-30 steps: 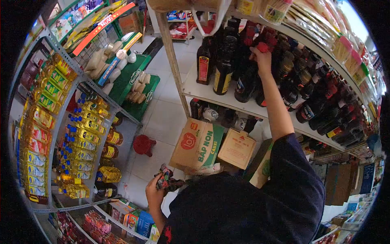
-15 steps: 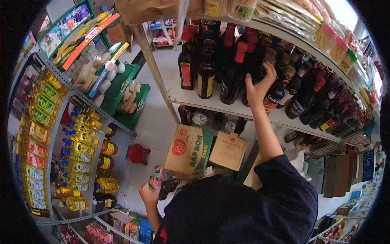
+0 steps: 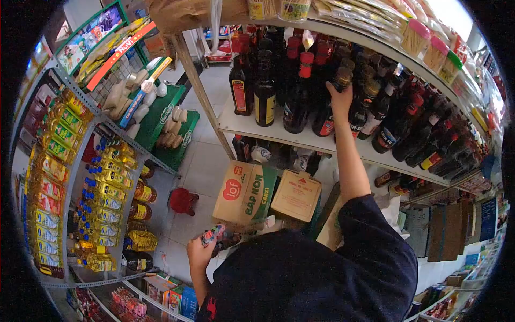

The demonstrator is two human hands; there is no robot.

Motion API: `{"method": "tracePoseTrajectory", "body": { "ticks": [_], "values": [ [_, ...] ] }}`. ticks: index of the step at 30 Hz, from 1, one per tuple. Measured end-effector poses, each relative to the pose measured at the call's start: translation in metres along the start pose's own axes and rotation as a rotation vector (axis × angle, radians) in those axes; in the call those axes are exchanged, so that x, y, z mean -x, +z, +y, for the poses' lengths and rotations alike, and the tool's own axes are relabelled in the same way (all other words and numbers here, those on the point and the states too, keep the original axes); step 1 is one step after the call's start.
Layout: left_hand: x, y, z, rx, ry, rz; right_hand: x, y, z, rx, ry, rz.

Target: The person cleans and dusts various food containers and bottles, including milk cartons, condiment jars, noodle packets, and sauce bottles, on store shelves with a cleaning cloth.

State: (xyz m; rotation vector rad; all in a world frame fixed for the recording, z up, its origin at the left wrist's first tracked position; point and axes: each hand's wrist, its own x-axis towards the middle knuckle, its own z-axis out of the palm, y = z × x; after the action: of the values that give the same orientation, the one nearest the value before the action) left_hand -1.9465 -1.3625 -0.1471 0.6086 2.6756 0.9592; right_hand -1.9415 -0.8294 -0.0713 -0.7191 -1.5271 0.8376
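Though spread open before, the right hand [image 3: 340,101] now grips one dark gold-capped glass bottle [image 3: 343,78]; the left hand [image 3: 199,252] clutches one colourful packet [image 3: 212,234].

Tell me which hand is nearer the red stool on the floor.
Left. The left hand, holding a packet, is low, near the red stool; the right hand grips a bottle up on the shelf.

Dark brown bottle [image 3: 325,115] with red label, navy sleeve [image 3: 343,252], red stool [image 3: 182,199]

Pale tiled floor [image 3: 206,161] between grey metal rack [image 3: 72,188] and white shelf [image 3: 268,133].
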Motion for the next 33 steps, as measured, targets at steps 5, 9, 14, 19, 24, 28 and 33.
{"method": "tracePoseTrajectory", "body": {
  "ticks": [5,9,14,19,24,28,33],
  "values": [
    [0.012,0.010,-0.001,0.135,-0.039,-0.037,-0.007,0.000,0.014,0.007,-0.015,-0.045],
    [0.021,0.009,0.011,0.138,-0.021,-0.008,0.010,-0.006,-0.011,-0.133,-0.038,-0.010],
    [0.034,0.010,0.010,0.167,-0.012,-0.056,0.058,-0.033,-0.039,-0.351,-0.029,-0.130],
    [0.034,0.010,0.039,0.702,-0.116,-0.128,0.090,-0.083,-0.115,-0.416,0.050,-0.385],
    [0.007,0.012,0.093,1.140,0.188,-0.364,0.140,-0.118,-0.166,-0.581,0.283,-0.723],
    [-0.012,0.045,0.121,0.711,0.586,-0.487,0.190,-0.127,-0.189,-0.610,0.396,-0.994],
    [-0.017,0.047,0.133,0.530,0.615,-0.763,0.226,-0.121,-0.206,-0.587,0.500,-1.023]
  ]
}}
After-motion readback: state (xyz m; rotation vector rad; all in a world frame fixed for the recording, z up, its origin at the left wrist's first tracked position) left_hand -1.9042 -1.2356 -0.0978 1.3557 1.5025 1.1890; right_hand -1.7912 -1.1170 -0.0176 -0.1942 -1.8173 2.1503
